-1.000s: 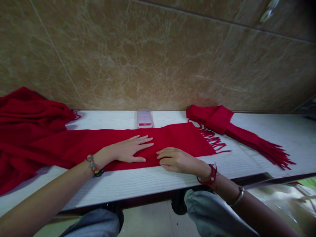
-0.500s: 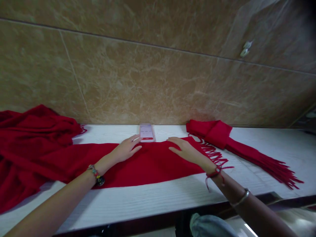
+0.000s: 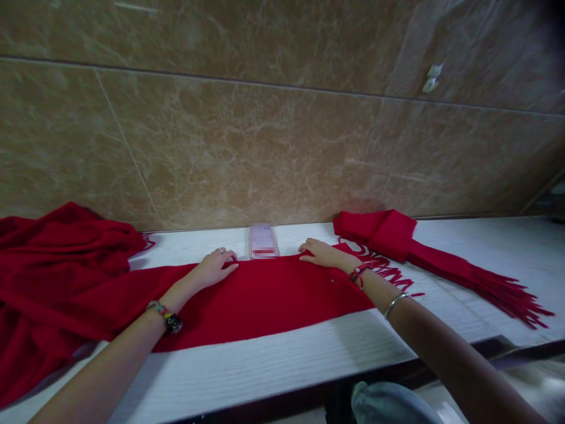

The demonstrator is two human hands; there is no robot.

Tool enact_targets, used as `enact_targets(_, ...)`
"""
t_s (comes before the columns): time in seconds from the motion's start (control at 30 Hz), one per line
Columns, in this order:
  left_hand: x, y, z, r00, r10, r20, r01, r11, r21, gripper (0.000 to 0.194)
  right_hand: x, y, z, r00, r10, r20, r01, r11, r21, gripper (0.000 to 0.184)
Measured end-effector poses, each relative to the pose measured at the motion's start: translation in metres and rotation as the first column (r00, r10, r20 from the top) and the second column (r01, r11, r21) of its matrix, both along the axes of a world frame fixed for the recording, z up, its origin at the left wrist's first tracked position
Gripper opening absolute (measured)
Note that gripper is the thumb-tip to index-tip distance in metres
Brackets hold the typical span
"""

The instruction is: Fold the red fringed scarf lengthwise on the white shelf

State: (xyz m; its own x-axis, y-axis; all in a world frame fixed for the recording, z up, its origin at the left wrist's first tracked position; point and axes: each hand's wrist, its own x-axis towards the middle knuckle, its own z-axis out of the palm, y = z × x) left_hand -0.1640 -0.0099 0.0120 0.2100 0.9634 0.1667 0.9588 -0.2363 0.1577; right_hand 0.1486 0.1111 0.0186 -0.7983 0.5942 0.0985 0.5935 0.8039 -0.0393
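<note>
A red fringed scarf (image 3: 265,300) lies spread along the white tabletop, its tassels on the right. My left hand (image 3: 214,268) rests at the scarf's far edge, palm down, fingers somewhat bent and apart. Further right, my right hand (image 3: 324,253) lies on the same edge near the fringe, fingers spread and slightly curled. Neither hand grips the cloth. Between them, just beyond the edge, a phone (image 3: 263,241) lies with its screen lit. To the left the red cloth bunches into a loose heap (image 3: 57,277).
A folded red scarf (image 3: 379,232) with long tassels lies on the right of the white tabletop (image 3: 247,365). Brown marbled tiles (image 3: 247,141) rise behind the table. A small white fitting (image 3: 431,78) is on the wall. My knee (image 3: 388,403) shows below the front edge.
My left hand has slid left along the scarf's far edge, away from the phone. My right hand has shifted only slightly, its forearm now lying at a different slant. The view has tilted a little.
</note>
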Motion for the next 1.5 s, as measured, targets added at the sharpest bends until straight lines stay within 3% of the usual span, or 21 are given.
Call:
enact_targets(0.2,0.004,-0.003,-0.004,0.994,0.069,-0.086,-0.064,0.996,0.061,0.033,-0.001,-0.041,0.004,0.995,0.001,-0.098,0.008,0.996,0.092,0.049)
enact_targets(0.33,0.017,-0.010,-0.003,0.992,-0.040,-0.123,0.058,0.987,0.151,0.043,-0.007,-0.095,0.009,0.984,0.100,-0.150,-0.102,0.995,-0.003,0.059)
enact_targets(0.47,0.023,-0.006,-0.005,0.993,-0.107,-0.054,0.110,0.993,0.044,0.045,-0.018,-0.142,0.010,0.956,0.256,-0.142,-0.260,0.966,-0.005,0.053)
enact_targets(0.6,0.018,0.006,0.000,0.992,-0.129,0.008,0.129,0.991,-0.023,0.040,-0.027,-0.166,0.004,0.942,0.331,-0.060,-0.316,0.932,0.177,0.028)
enact_targets(0.73,0.017,0.014,0.012,0.993,-0.097,0.072,0.105,0.987,-0.122,0.040,-0.026,-0.180,0.002,0.947,0.317,0.057,-0.317,0.887,0.334,0.027)
enact_targets(1.0,0.016,0.024,0.021,0.986,-0.045,0.158,0.084,0.965,-0.249,0.029,-0.016,-0.181,0.010,0.922,0.336,0.192,-0.386,0.830,0.403,0.029)
enact_targets(1.2,0.014,0.040,0.028,0.971,-0.057,0.234,0.136,0.930,-0.341,0.034,-0.015,-0.172,0.007,0.912,0.367,0.182,-0.407,0.757,0.511,0.022)
enact_targets(1.37,0.017,0.050,0.030,0.954,-0.101,0.283,0.218,0.883,-0.416,0.031,-0.025,-0.174,0.003,0.912,0.391,0.125,-0.395,0.751,0.529,0.023)
enact_targets(1.5,0.017,0.053,0.032,0.935,-0.125,0.332,0.263,0.874,-0.409,0.031,-0.034,-0.180,0.005,0.942,0.325,0.087,-0.322,0.794,0.515,0.013)
